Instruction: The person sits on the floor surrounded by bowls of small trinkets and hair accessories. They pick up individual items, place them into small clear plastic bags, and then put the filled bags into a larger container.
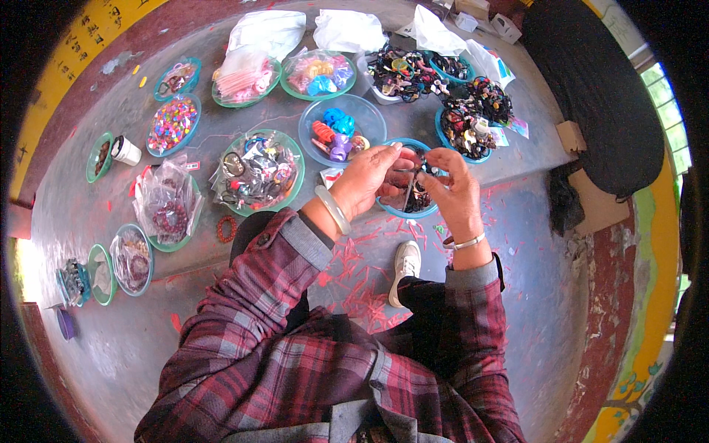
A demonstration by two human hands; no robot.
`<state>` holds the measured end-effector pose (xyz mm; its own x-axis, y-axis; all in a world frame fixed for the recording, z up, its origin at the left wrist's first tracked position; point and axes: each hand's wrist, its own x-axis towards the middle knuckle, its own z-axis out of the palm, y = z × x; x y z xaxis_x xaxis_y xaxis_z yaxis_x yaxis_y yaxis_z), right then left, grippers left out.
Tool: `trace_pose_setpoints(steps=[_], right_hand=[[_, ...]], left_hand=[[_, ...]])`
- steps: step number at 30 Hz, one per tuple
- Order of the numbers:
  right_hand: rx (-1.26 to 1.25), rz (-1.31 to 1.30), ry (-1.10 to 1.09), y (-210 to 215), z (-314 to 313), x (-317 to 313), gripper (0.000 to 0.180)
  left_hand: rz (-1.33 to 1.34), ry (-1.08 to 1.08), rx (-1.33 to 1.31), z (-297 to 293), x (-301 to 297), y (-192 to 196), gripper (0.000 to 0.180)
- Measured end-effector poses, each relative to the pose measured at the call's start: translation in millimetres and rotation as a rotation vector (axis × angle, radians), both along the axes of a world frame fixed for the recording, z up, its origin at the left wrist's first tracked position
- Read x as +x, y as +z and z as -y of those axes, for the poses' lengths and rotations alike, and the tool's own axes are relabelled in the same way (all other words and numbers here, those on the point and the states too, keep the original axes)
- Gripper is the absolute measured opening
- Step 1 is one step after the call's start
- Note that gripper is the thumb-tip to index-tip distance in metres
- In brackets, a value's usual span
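Above a blue basin [408,215] of small dark items, both my hands are raised close together. My left hand [363,181] is closed on a small clear plastic bag [408,193], which hangs between the hands. What lies inside the bag is too small to tell. My right hand [456,193] has its fingers bent in a pinch at the bag's other side. A pale bangle sits on the left wrist and a silvery bracelet on the right. Just beyond the left hand, a clear blue basin [310,125] holds blue, orange and purple pieces.
Around me stand several basins: one with bagged trinkets [258,170], one with colourful beads [173,125], one with bagged bracelets [168,210]. Dark hair ties [402,72] are heaped at the back right. White plastic bags [348,31] lie behind. Red scraps [354,273] litter the floor near my shoe.
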<state>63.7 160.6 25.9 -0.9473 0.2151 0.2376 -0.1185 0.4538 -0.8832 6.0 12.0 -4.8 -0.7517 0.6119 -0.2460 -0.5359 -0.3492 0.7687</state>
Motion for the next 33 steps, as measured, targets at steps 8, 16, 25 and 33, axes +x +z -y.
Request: trace_pose_setpoints(steps=[8, 16, 25, 33], right_hand=[[-0.216, 0.192, 0.159, -22, -2, -2, 0.021], [-0.289, 0.210, -0.013, -24, -4, -4, 0.013], [-0.473, 0.149, -0.106, -23, -8, -3, 0.013], [-0.591, 0.287, 0.012, -17, -7, -1, 0.018]], left_hand=[[0.009, 0.027, 0.111, -1, -2, 0, 0.035], [-0.027, -0.018, 0.098, 0, 2, 15, 0.034], [-0.251, -0.170, -0.189, -4, 5, 1, 0.021], [-0.190, -0.073, -0.071, -3, 1, -7, 0.018]])
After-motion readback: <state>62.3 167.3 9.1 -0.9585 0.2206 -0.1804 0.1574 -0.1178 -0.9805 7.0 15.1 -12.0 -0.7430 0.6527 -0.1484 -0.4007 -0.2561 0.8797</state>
